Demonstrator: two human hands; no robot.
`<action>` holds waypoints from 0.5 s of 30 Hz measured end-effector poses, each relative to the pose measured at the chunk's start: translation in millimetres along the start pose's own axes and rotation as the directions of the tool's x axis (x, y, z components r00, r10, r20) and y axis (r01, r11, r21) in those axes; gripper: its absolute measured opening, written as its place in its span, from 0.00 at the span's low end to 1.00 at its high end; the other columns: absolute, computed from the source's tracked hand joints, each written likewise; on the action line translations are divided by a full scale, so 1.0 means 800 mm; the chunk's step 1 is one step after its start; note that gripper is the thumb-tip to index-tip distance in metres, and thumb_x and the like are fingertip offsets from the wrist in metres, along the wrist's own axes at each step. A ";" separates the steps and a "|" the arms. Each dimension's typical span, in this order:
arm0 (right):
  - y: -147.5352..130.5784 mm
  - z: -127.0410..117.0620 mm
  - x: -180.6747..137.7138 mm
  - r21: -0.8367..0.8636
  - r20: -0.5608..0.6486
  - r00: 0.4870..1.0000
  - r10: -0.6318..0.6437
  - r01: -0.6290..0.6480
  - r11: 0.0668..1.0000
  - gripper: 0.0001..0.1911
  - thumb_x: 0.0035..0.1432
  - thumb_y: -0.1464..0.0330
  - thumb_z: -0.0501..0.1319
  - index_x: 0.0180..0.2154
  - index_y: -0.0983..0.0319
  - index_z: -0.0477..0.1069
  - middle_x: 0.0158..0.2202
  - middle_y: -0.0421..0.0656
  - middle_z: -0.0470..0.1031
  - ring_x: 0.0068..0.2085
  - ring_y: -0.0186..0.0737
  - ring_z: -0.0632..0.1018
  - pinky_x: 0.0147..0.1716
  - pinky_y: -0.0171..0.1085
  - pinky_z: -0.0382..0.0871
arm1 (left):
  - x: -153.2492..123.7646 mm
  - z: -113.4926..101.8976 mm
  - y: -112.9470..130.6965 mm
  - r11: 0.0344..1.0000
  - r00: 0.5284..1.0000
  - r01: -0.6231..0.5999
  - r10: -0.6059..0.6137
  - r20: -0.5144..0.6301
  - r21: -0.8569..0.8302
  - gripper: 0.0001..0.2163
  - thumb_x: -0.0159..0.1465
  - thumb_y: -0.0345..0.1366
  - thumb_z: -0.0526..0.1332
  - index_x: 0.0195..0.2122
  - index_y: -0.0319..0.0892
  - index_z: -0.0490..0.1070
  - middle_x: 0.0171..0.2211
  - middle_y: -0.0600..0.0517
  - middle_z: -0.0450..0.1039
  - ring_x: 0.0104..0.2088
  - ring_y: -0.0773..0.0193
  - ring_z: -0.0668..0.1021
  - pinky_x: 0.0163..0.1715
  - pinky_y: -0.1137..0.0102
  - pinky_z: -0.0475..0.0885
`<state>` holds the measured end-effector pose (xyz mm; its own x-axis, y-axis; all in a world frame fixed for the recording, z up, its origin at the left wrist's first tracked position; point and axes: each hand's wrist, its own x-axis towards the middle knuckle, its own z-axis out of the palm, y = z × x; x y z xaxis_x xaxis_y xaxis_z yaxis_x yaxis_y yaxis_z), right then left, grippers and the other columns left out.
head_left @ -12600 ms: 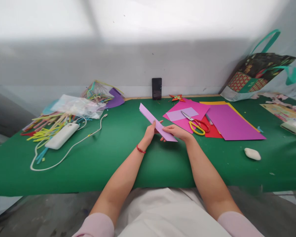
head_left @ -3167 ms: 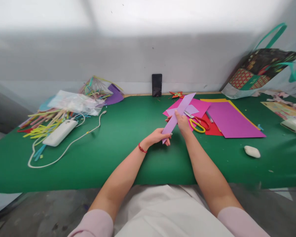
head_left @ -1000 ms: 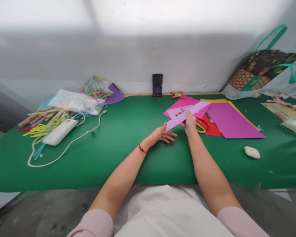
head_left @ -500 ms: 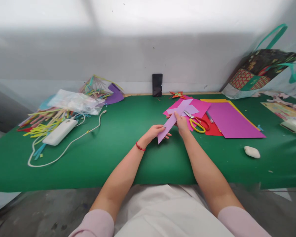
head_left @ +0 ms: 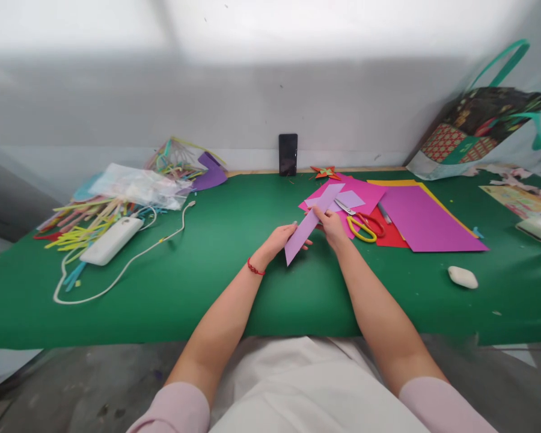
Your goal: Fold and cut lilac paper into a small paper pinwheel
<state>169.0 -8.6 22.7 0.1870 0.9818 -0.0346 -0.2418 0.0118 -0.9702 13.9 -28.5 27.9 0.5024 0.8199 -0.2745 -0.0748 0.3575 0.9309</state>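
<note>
A long strip of light purple paper [head_left: 310,227] slants between my hands above the green table [head_left: 216,282]. My left hand [head_left: 280,239], with a red bracelet at the wrist, grips its left edge near the lower end. On the other edge, around the middle, my right hand [head_left: 332,227] pinches the strip; some fingers are hidden behind it. Just right of that hand lie scissors [head_left: 363,228] with yellow and red handles, on bright pink paper [head_left: 365,193]. A smaller light purple piece [head_left: 352,199] rests there too, partly covered.
Purple sheets [head_left: 433,219] lie to the right, near a white earphone case [head_left: 462,277]. A dark phone [head_left: 288,155] leans against the wall beside an orange paper star [head_left: 325,172]. Coloured strips [head_left: 79,231] and a white power bank [head_left: 112,240] with cable are at left. A bag [head_left: 478,132] stands back right.
The light purple strip has shifted slightly left and down in my hands. My left thumb has moved from the strip's face to its edge.
</note>
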 end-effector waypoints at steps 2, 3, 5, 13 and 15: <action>0.000 -0.001 0.000 0.044 0.027 1.000 0.000 -0.001 0.999 0.17 0.41 0.57 0.67 0.29 0.63 0.73 0.26 0.43 0.78 0.30 0.39 0.78 0.24 0.33 0.72 | -0.002 0.000 0.001 0.998 0.996 0.054 -0.051 0.069 -0.039 0.18 0.67 0.42 0.46 0.37 0.33 0.70 0.28 0.42 0.77 0.25 0.63 0.78 0.28 0.70 0.72; 0.000 -0.001 0.000 0.059 0.048 0.999 0.001 -0.004 0.998 0.18 0.40 0.56 0.68 0.29 0.63 0.73 0.26 0.42 0.78 0.30 0.38 0.78 0.22 0.32 0.71 | -0.002 0.000 0.001 0.995 0.991 0.086 -0.079 0.111 -0.056 0.19 0.67 0.42 0.46 0.37 0.33 0.70 0.28 0.42 0.77 0.25 0.63 0.78 0.28 0.70 0.72; 0.001 0.000 -0.001 0.074 0.092 0.996 -0.001 -0.006 0.997 0.20 0.40 0.54 0.67 0.30 0.63 0.73 0.26 0.42 0.78 0.29 0.38 0.78 0.19 0.30 0.68 | -0.003 -0.002 0.002 0.989 0.981 0.124 -0.111 0.158 -0.078 0.17 0.66 0.42 0.49 0.35 0.33 0.70 0.26 0.45 0.76 0.25 0.65 0.77 0.28 0.71 0.72; 0.000 0.003 -0.004 -0.059 0.172 0.984 0.041 -0.031 0.998 0.18 0.43 0.57 0.67 0.34 0.61 0.73 0.32 0.41 0.77 0.32 0.37 0.78 0.19 0.28 0.68 | -0.002 -0.005 0.002 0.965 0.986 -0.043 0.083 -0.147 0.257 0.09 0.57 0.37 0.62 0.33 0.36 0.72 0.23 0.55 0.70 0.23 0.71 0.69 0.27 0.74 0.63; 0.002 0.004 -0.003 -0.114 0.175 0.984 0.046 -0.026 0.993 0.18 0.43 0.58 0.66 0.35 0.62 0.73 0.33 0.43 0.78 0.33 0.38 0.77 0.20 0.29 0.68 | -0.002 -0.002 0.003 0.961 0.978 -0.058 0.110 -0.177 0.272 0.09 0.58 0.38 0.60 0.32 0.36 0.72 0.26 0.53 0.71 0.27 0.69 0.70 0.30 0.73 0.63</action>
<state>165.5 -10.3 22.3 0.0065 0.9993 -0.0371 -0.1361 -0.0359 -0.9900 11.5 -28.1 29.8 0.3303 0.9204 -0.2092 0.1330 0.1740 0.9757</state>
